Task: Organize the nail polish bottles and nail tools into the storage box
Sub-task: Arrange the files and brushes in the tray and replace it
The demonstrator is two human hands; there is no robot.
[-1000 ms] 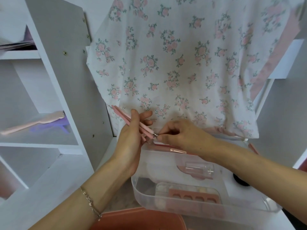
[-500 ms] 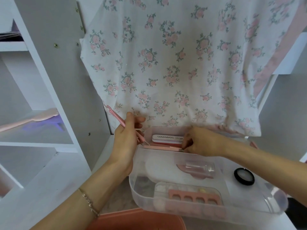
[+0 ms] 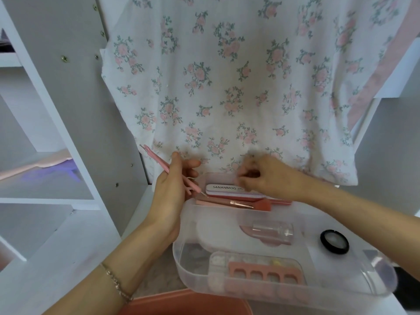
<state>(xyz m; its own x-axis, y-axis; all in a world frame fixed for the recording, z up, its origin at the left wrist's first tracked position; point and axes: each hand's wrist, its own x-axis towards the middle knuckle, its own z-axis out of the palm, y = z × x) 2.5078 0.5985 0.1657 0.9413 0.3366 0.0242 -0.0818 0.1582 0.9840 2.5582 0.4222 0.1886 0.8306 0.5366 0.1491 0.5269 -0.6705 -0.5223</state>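
Left hand (image 3: pixel 169 194) gripping pink tools (image 3: pixel 159 161) beside clear box (image 3: pixel 284 289); right hand (image 3: pixel 270 176) blurred above file (image 3: pixel 229 190), fingers curled, grip unclear

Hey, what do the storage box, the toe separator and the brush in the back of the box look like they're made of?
Storage box: clear, slightly frosted plastic, since its contents show through the walls.
Toe separator: matte pink, probably soft foam or silicone; it has no shine.
Brush: pink handle, likely plastic or painted wood, with a shiny rose-gold ferrule that looks metallic and reddish bristles.
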